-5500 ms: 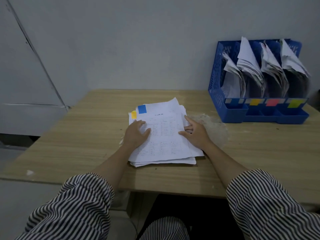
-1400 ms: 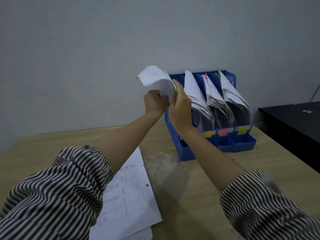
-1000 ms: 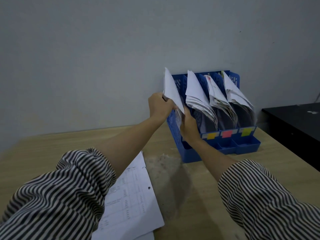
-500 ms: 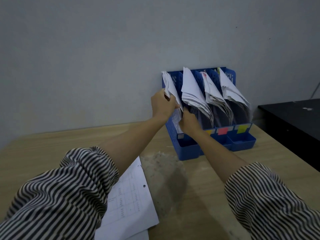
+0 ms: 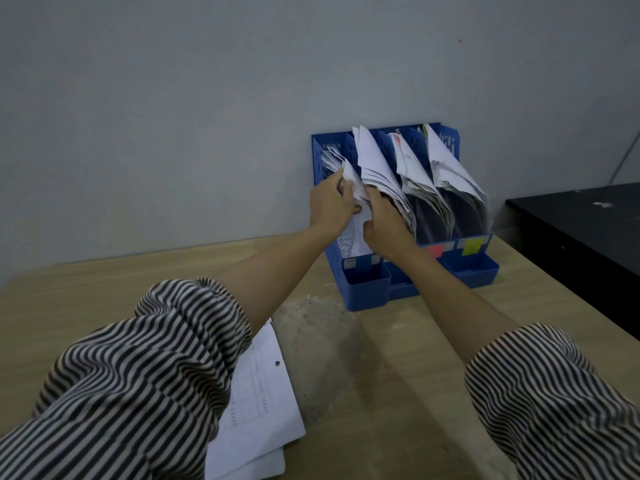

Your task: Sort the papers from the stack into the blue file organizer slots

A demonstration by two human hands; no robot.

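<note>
The blue file organizer stands against the wall at the table's far right, its slots packed with curled white papers. Coloured tabs mark the slot fronts, red and yellow showing. A white sheet sits in the leftmost slot, its top bent over. My left hand grips that sheet's upper part. My right hand holds its right edge, beside the second slot's papers. The paper stack lies on the table near me, partly under my left sleeve.
The wooden table has a pale scuffed patch in front of the organizer. A black surface stands to the right of the table. A grey wall rises right behind the organizer.
Both hands carried a sheet from the stack up to the organizer and pushed it down into the leftmost slot. Since half a second ago the sheet sits lower and its top has crumpled over.
</note>
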